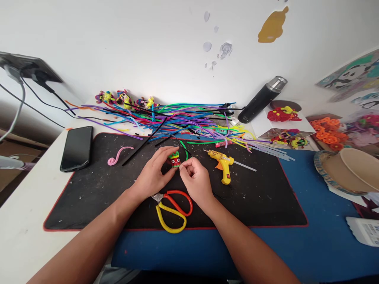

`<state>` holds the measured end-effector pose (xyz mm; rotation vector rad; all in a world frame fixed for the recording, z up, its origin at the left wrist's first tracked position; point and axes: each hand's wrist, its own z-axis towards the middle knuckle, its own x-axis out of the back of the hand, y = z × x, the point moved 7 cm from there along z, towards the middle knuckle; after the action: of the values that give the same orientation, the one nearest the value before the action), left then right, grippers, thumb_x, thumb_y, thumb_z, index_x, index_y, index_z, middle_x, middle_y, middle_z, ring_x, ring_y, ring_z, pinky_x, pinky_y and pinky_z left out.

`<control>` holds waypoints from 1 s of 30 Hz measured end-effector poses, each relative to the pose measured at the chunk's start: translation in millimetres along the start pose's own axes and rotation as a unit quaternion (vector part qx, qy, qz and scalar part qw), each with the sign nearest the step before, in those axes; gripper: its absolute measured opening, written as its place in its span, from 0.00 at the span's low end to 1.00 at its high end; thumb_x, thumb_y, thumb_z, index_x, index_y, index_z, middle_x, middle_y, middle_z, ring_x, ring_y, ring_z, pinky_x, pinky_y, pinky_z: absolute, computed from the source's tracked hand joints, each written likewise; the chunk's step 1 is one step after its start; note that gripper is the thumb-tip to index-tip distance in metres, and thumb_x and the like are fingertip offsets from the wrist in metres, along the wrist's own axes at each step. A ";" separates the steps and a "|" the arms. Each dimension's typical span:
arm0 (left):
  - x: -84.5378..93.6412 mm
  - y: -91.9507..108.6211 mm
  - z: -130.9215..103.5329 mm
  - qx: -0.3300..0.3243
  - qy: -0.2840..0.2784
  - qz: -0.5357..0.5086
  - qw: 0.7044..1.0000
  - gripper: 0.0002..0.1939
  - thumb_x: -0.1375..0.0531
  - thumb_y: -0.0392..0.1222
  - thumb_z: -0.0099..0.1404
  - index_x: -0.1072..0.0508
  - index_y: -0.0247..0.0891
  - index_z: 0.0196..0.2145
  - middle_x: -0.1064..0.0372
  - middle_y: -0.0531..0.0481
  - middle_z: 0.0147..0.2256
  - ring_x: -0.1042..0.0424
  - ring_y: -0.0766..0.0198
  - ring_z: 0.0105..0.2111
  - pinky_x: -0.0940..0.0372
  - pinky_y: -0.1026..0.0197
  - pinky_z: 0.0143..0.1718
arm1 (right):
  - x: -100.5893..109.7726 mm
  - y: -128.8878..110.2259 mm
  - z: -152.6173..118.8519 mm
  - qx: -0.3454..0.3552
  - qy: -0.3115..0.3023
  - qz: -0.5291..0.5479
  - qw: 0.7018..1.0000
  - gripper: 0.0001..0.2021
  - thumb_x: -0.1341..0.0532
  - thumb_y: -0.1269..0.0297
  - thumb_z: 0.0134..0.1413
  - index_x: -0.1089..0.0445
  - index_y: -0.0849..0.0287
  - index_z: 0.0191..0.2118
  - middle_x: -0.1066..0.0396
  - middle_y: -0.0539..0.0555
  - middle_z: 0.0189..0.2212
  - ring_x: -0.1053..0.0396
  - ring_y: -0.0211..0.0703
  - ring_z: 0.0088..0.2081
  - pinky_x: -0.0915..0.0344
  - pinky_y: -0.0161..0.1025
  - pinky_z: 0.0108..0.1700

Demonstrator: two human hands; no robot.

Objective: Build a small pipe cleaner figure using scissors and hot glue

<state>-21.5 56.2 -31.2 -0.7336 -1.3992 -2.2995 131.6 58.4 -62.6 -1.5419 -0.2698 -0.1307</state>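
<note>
Pipe-cleaner figure, red: one, two eyes, above mat, between hands. Left hand: fingers half-curled, gripping it. Right hand: thumb and forefinger pinched at its edge; cannot tell on what. Nearby: one glue gun, one scissors.

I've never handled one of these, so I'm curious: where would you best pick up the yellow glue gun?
Probably by its handle, with the right hand coming from the person's side. The yellow glue gun lies flat on the black mat, handle towards the person. The nozzle points left, away from that grip.
</note>
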 end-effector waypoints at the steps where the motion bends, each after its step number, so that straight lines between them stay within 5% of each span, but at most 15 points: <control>1: 0.1 0.0 0.0 0.001 0.000 0.001 1.000 0.27 0.40 0.32 0.69 0.34 0.44 0.64 0.30 0.42 0.60 0.30 0.52 0.61 0.32 0.47 0.63 | -0.1 -0.4 -0.1 0.000 -0.002 0.002 1.000 0.06 0.38 0.61 0.62 0.32 0.54 0.33 0.42 0.41 0.18 0.42 0.37 0.21 0.45 0.36 0.26; 30: -0.4 -6.1 -0.7 0.040 -0.008 -0.018 0.999 0.27 0.40 0.34 0.69 0.34 0.44 0.64 0.31 0.42 0.60 0.30 0.51 0.60 0.30 0.47 0.60 | 5.2 -6.6 -2.9 0.010 0.007 0.027 1.000 0.06 0.38 0.60 0.63 0.27 0.55 0.42 0.46 0.41 0.19 0.45 0.37 0.21 0.45 0.37 0.26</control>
<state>-24.6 58.4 -36.0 -0.7107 -1.5138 -2.2547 135.3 55.7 -55.0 -1.5268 -0.2176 -0.0964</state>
